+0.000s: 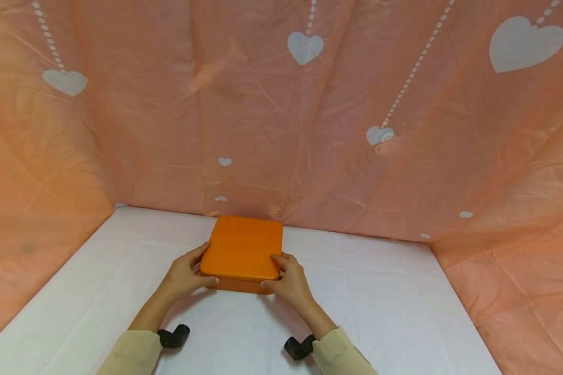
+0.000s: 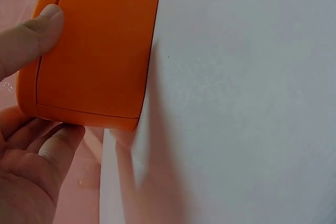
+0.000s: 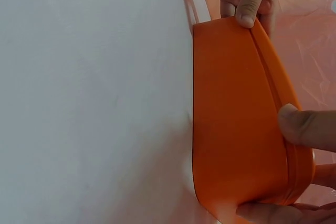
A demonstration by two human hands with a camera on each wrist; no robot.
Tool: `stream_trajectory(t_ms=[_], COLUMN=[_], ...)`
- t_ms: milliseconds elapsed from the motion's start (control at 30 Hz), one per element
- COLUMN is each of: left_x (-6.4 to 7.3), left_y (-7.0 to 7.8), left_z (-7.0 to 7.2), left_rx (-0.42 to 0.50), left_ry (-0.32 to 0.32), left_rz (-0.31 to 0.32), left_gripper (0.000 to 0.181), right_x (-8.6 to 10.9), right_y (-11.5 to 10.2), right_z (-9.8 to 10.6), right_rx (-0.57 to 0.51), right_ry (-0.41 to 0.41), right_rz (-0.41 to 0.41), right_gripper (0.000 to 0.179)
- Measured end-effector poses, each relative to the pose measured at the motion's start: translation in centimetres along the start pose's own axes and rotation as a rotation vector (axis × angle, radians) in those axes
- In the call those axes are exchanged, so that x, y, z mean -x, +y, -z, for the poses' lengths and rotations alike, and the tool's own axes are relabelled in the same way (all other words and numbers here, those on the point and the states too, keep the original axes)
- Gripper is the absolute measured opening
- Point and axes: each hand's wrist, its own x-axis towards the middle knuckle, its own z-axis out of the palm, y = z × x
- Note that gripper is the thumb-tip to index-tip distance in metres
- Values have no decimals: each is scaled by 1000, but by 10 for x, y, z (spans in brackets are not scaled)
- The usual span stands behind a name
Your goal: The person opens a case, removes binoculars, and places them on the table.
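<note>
Pink curtain (image 1: 262, 114) around a white counter (image 1: 380, 302)
Pale hearts (image 1: 305, 48) and dotted lines (image 1: 310, 16) pattern the curtain's creased back.

A rectangular, rounded-corner orange box with a smooth, slightly shiny surface (image 1: 241, 285) sits level, its flat orange lid (image 1: 245, 244) facing up, at the far part of the white cloth-like tabletop (image 1: 370, 297). The lid is on, with a thin dark seam running round the walls just below the top. The person's left hand (image 1: 186, 272) and right hand (image 1: 292, 281) grip opposite sides, thumbs on the near wall at the seam. Whether the base touches the tabletop is hard to tell.
</note>
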Motion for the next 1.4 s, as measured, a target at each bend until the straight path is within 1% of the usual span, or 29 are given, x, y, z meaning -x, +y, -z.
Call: stream_trajectory(t_ms=[300, 500, 733, 933, 1133, 1400], left_x=[0, 1, 1, 1, 1, 1], left_y=[0, 1, 0, 0, -1, -2], left_z=[0, 0, 0, -1, -1, -2], left_rx=[0, 13, 34, 27, 22, 13], left_ry=[5, 6, 0, -1, 4, 10], left_rz=[8, 20, 18, 25, 15, 22], left_gripper=[99, 99, 99, 100, 100, 100], right_x=[0, 0, 1, 1, 1, 0], right_y=[1, -1, -2, -2, -2, 0], right_z=[-1, -1, 0, 1, 1, 2], right_rx=[-23, -23, -19, -18, -7, -30], right_ry=[5, 14, 13, 8, 5, 4], right_rz=[-12, -8, -4, -5, 7, 1], right_gripper=[66, 65, 65, 65, 65, 65])
